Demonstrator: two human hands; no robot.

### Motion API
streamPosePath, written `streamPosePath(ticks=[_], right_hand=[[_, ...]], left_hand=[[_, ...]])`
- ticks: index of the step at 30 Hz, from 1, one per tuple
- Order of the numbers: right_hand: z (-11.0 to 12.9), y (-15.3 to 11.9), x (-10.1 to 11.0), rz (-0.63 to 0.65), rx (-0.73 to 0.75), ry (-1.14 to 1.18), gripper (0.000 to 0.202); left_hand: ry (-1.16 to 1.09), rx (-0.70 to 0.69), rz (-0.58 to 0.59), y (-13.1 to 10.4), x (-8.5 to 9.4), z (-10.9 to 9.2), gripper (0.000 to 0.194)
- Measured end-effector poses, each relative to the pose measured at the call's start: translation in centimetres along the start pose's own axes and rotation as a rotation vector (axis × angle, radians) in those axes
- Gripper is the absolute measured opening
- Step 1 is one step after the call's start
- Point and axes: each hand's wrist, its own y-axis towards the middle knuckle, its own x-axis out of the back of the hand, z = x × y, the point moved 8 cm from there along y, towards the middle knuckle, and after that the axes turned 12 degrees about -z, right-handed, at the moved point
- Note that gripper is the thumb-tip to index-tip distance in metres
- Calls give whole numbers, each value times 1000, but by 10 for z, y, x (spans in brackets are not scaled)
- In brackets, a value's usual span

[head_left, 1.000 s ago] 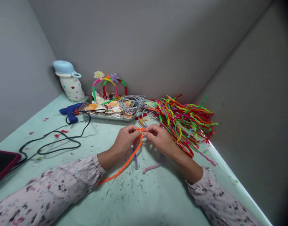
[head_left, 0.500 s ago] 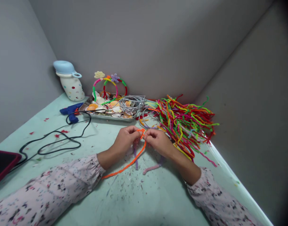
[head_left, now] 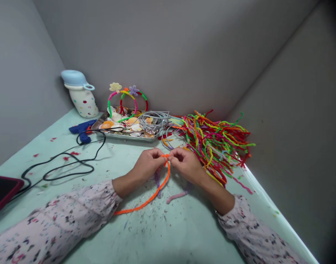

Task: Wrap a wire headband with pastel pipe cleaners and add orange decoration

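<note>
My left hand (head_left: 149, 164) and my right hand (head_left: 185, 165) meet near the middle of the table, both pinching an orange pipe cleaner (head_left: 159, 189). A small bent part of it lies between my fingertips, and its long tail curves down to the left toward my left sleeve. Below my hands lie a purple piece (head_left: 157, 180) and a pale pink piece (head_left: 177, 196), each partly hidden by a hand or by the orange strand.
A metal tray (head_left: 124, 137) holds shells, two decorated hoops (head_left: 136, 104) and coiled grey wire (head_left: 154, 121). Colourful pipe cleaners (head_left: 217, 141) are heaped at right. A bottle (head_left: 84, 102), blue glue gun (head_left: 84, 128), black cable (head_left: 63, 176) and dark red-edged device (head_left: 4, 192) are at left.
The bent orange part between my fingertips has been drawn flatter and more sideways. Its long tail has swung slightly, its lower end sitting lower and further left.
</note>
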Motion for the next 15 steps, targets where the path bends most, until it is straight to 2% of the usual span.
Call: streamPosePath(ticks=[8, 12, 15], right_hand=[[-9, 3, 5, -58, -104, 74, 14], [-9, 1, 5, -51, -98, 110, 15], [-8, -1, 0, 1, -94, 127, 19]], left_hand=[[-153, 60, 96, -4, -9, -1, 21], [-139, 37, 61, -2, -6, 1, 23], [-182, 19, 0, 0, 0, 2, 20]])
